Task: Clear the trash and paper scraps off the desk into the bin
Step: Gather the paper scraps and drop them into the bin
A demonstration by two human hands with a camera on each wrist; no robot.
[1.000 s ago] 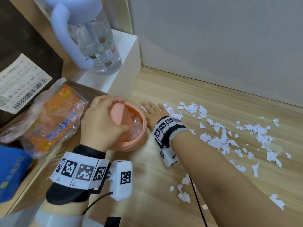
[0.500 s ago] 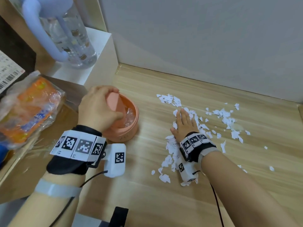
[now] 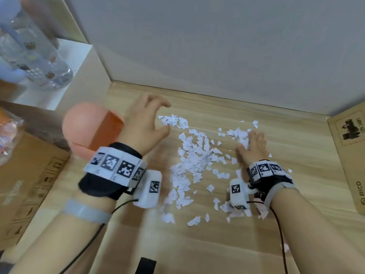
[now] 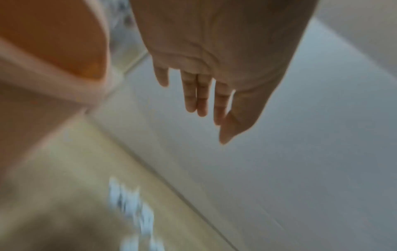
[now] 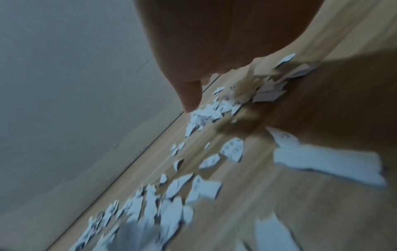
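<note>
White torn paper scraps (image 3: 194, 157) lie scattered across the wooden desk (image 3: 217, 244) between two hands. The left hand (image 3: 146, 123) hovers empty with fingers spread beside a pink desktop bin (image 3: 88, 131). The right hand (image 3: 253, 147) lies flat, fingers straight, pressing on the scraps' right edge.

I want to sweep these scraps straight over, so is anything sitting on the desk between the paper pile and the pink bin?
Only the left hand: it hovers open beside the pink bin, between it and the paper scraps. The right hand rests flat on the scraps' far side. Otherwise the desk shows bare wood there.
</note>
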